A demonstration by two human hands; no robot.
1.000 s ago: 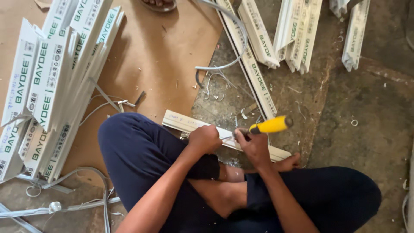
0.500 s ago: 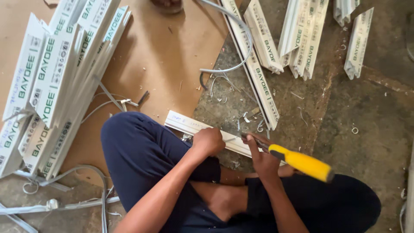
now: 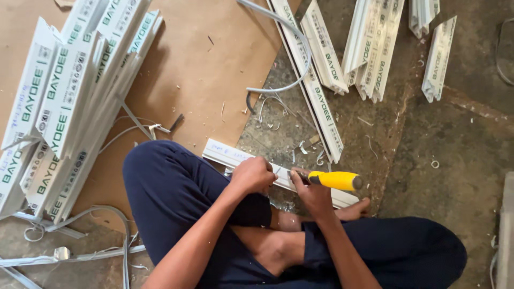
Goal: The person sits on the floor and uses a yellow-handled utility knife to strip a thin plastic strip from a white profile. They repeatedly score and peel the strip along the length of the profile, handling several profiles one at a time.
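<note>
Steadiness counts at lower centre: my left hand (image 3: 254, 175) clamps the white trunking strip (image 3: 227, 155) flat while my right hand (image 3: 313, 191), closed around the yellow-handled tool (image 3: 332, 180), should cut with short, controlled strokes.

Rough grey concrete floor (image 3: 444, 139) — stained, littered with small white plastic shavings (image 3: 305, 150). A brown cardboard sheet (image 3: 198, 69) covers its left part. On the sheet: a stack of white printed trunking strips (image 3: 64, 107), fanned and overlapping. On bare concrete, upper right — more white strips (image 3: 369, 48), loosely grouped, and one long strip (image 3: 316, 91) lying diagonally. A single white strip (image 3: 227, 155) lies across the cardboard's edge. Thin white offcuts (image 3: 80, 251) curl at lower left.
</note>
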